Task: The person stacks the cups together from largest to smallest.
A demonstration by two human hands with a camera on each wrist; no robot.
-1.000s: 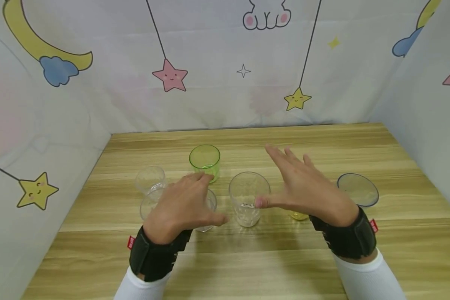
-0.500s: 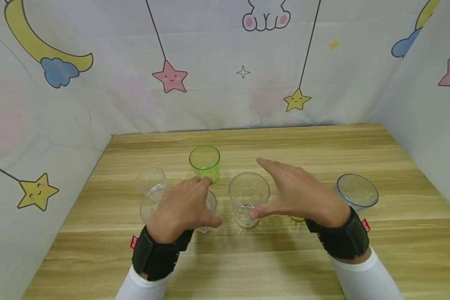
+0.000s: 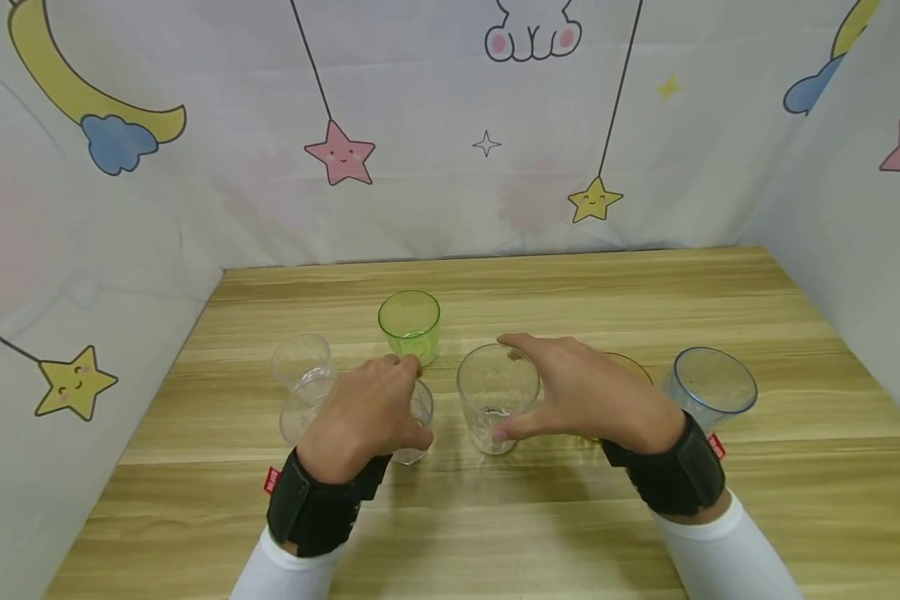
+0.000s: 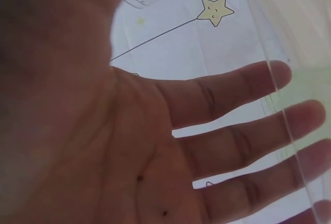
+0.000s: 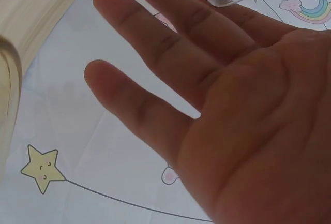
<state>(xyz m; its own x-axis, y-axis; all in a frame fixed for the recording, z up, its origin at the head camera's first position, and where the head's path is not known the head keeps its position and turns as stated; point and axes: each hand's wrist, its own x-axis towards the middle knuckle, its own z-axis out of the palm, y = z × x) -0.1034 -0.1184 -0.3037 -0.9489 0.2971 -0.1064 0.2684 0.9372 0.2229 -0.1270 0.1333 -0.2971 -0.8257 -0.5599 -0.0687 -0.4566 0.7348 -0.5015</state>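
Observation:
In the head view, my left hand (image 3: 363,412) is over a clear glass (image 3: 422,408), which it largely hides. Its fingers reach forward and the thumb points right; in the left wrist view the fingers (image 4: 222,100) are nearly straight, with a transparent edge crossing their tips. My right hand (image 3: 581,387) hovers by the right side of a tall clear cup (image 3: 487,392). The index finger lies near the far rim and the thumb in front. I cannot tell whether either hand touches a glass. The right wrist view shows the right fingers (image 5: 142,110) spread and fairly straight.
A green cup (image 3: 409,321) stands behind the left hand. Left of that hand are a clear cup (image 3: 300,358) and another clear rim (image 3: 291,417). A yellow cup (image 3: 633,364) is partly behind the right hand, with a blue-rimmed cup (image 3: 712,387) farther right. Patterned cloth (image 3: 450,217) encloses the wooden table (image 3: 480,542).
My right hand has moved left and lower toward the tall clear cup, uncovering more of the yellow cup's rim. The left thumb has drawn in slightly toward its glass. The cups stand unmoved.

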